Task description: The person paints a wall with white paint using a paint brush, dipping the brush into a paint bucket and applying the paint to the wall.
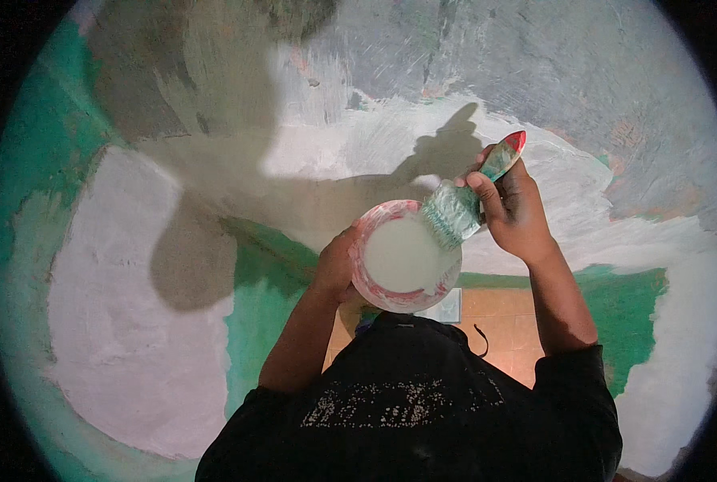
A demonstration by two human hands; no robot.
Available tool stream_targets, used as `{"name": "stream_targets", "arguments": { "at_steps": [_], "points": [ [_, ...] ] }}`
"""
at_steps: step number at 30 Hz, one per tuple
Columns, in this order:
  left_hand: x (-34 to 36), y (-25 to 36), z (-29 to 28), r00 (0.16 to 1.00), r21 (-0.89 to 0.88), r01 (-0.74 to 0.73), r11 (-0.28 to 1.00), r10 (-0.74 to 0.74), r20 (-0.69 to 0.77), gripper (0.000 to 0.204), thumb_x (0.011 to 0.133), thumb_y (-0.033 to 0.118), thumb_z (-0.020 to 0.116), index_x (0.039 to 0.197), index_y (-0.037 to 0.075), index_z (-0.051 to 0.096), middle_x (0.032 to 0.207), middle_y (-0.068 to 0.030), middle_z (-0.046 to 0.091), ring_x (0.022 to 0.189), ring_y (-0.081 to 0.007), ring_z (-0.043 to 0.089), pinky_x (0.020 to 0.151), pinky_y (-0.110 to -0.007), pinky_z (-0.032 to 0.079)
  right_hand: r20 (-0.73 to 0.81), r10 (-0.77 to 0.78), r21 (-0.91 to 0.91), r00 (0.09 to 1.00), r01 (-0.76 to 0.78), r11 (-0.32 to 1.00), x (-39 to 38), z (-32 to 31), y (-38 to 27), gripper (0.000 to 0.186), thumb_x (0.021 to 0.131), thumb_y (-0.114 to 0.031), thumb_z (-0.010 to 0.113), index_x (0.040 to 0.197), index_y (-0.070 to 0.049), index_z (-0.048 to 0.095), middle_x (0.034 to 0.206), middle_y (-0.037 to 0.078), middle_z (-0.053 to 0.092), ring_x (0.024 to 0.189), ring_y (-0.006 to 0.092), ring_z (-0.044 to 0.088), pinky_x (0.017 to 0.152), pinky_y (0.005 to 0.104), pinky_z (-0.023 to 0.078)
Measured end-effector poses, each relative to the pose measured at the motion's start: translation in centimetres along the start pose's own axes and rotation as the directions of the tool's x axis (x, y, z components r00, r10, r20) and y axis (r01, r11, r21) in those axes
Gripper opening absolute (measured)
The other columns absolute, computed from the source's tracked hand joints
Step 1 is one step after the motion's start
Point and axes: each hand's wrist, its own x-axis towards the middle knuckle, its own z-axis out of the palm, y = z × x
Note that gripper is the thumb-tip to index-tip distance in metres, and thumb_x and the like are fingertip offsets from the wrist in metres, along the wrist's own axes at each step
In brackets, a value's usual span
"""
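My left hand [341, 261] grips the side of a round tub [361, 277] whose rim is smeared pink and white. Pale, whitish-green liquid paint [403, 255] fills it. In my right hand [515, 209] is a wide paintbrush [455, 210], its handle tipped red and pointing up and away to the right. Wet paint coats the bristles, which are at the tub's right rim; whether they touch the liquid I cannot tell. My right fingers and thumb wrap the handle's base.
Ahead stands a wall [519, 60] with grey patches and fresh white strokes. Green painted wall [258, 313] with a large whitish patch [134, 321] lies to the left. Below are orange floor tiles [499, 321] and a pale flat rectangular thing [447, 307], partly hidden by the tub.
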Motion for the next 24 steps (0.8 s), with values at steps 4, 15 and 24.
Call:
{"name": "stream_targets", "arguments": {
  "at_steps": [4,15,24],
  "points": [
    [0.5,-0.2,-0.4,0.999,-0.116,0.045,0.992,-0.042,0.033,0.044,0.099,0.030,0.037,0.127,-0.002,0.049,0.121,-0.0170,0.058,0.108,-0.0281,0.058,0.095,-0.041,0.046,-0.051,-0.027,0.063,0.998,0.030,0.998,-0.4,-0.4,-0.5,0.024,0.094,-0.012,0.056,0.112,0.000,0.046,0.088,0.009,0.065,0.086,0.0138,0.064,0.069,0.0276,0.051],
    [0.3,0.0,-0.7,0.972,-0.278,0.123,0.953,-0.060,0.226,0.045,0.091,0.029,0.036,0.116,-0.002,0.055,0.105,-0.0171,0.063,0.097,-0.0282,0.062,0.090,-0.043,0.049,-0.366,0.165,0.769,0.916,0.198,0.608,-3.6,2.6,3.0,0.024,0.096,-0.019,0.055,0.114,-0.010,0.042,0.099,0.010,0.061,0.084,0.0164,0.061,0.061,0.0275,0.053],
    [-0.9,1.4,2.2,0.956,-0.225,0.122,0.967,-0.054,0.287,0.049,0.094,0.033,0.038,0.126,-0.003,0.049,0.120,-0.0180,0.058,0.110,-0.0295,0.057,0.099,-0.044,0.043,-0.423,0.457,0.884,0.782,0.247,0.396,-2.1,3.5,1.7,0.021,0.098,-0.027,0.050,0.114,-0.014,0.045,0.102,0.008,0.060,0.094,0.0166,0.056,0.084,0.0350,0.047]
  ]
}}
